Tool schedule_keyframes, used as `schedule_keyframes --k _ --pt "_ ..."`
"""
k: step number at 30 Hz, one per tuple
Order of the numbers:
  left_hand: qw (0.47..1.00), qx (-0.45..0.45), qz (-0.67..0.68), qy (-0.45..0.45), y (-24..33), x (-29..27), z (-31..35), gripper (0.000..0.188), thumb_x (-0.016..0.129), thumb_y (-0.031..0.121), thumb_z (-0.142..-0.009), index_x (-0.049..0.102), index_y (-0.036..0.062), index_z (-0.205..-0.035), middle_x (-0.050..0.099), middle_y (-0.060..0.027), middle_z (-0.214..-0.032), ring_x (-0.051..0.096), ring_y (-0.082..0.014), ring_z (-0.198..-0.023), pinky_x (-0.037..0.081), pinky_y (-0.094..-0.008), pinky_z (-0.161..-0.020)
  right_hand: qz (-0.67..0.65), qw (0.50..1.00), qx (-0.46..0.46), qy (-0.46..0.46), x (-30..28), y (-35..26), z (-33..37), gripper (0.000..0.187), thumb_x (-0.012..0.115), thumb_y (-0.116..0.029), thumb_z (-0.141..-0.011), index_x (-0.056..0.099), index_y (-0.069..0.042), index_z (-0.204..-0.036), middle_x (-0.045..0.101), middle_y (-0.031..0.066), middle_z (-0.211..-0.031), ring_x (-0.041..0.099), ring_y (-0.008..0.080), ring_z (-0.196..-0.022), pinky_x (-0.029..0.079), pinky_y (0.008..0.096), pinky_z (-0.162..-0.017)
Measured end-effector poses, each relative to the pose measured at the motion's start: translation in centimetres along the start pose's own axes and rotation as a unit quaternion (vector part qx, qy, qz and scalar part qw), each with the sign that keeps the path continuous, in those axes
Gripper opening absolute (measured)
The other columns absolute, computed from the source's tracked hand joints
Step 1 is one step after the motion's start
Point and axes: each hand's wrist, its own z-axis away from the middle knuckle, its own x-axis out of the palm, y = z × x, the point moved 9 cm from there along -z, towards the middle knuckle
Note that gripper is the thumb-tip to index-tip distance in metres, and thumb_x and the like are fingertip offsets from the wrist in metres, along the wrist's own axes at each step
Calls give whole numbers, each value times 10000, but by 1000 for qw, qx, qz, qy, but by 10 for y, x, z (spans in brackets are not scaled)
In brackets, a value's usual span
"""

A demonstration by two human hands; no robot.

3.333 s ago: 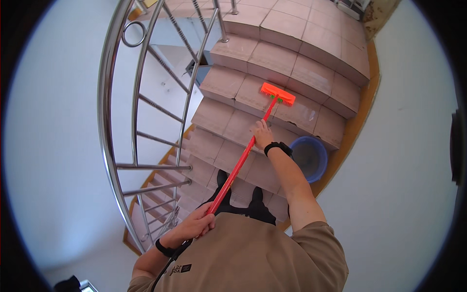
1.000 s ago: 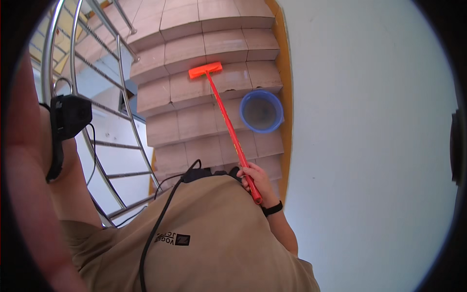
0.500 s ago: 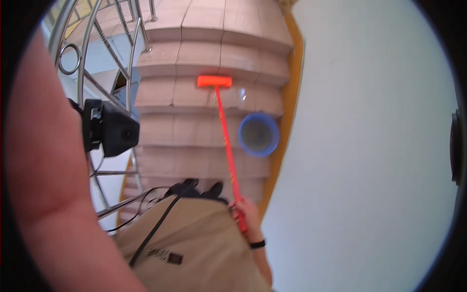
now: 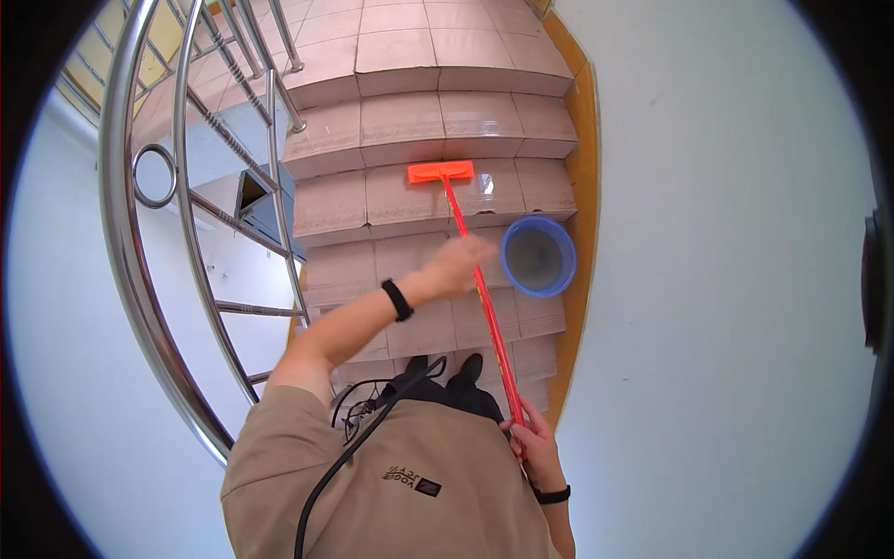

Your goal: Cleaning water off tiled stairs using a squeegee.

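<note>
A long-handled floor brush with a red pole [image 4: 493, 325] and an orange head [image 4: 440, 171] rests on a tiled stair step. My right hand [image 4: 535, 444] is wrapped round the pole's near end, close to my waist. Partway up the pole, my left hand [image 4: 456, 266] overlaps it; the fingers are blurred, so whether they grip it is unclear. Right of the pole stands a round blue bucket [image 4: 539, 257] with murky water inside. A wet patch [image 4: 487, 184] shines on the step beside the brush head.
Pinkish tiled stairs [image 4: 400, 116] rise ahead of me. A metal railing [image 4: 118, 186] runs along the left, and a pale wall [image 4: 717, 279] with a yellow-brown skirting [image 4: 584, 140] borders the right. A black cable [image 4: 345, 466] hangs over my shirt.
My left arm has come down from close in front of the camera, and its hand is now at the pole. The view has shifted; my right hand stays on the pole's end.
</note>
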Motion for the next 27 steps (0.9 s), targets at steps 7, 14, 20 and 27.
schedule_keyframes --k 7,14,20,27 --pt "914 -355 192 -49 -83 129 53 705 664 123 -759 437 -1 -1415 537 -216 -1304 568 -442 -1155 499 -460 -958 -5 998 53 37 18 9 44 629 538 -28 -963 328 -90 -1553 642 37 -962 434 55 -526 333 213 -442" --pt "714 -613 338 -16 -119 176 89 913 573 42 -838 6 -22 -1550 507 -347 -1339 562 -462 -1207 486 -480 -979 -26 990 107 90 48 -3 83 638 498 15 -943 329 -85 -1550 625 60 -961 396 55 -489 312 212 -425" --pt "749 -602 268 67 -148 168 83 861 575 58 -860 60 -12 -1547 574 -352 -1245 614 -465 -1118 512 -468 -931 -60 985 153 58 59 -10 66 663 510 -5 -965 270 -97 -1576 614 55 -942 403 53 -500 316 209 -431" --pt "738 -624 255 38 -218 128 49 761 581 68 -863 168 -43 -1492 608 -349 -1184 622 -467 -1112 510 -484 -917 -9 989 140 39 93 -26 3 652 467 -1 -983 239 -102 -1586 602 54 -891 385 41 -489 308 198 -422"
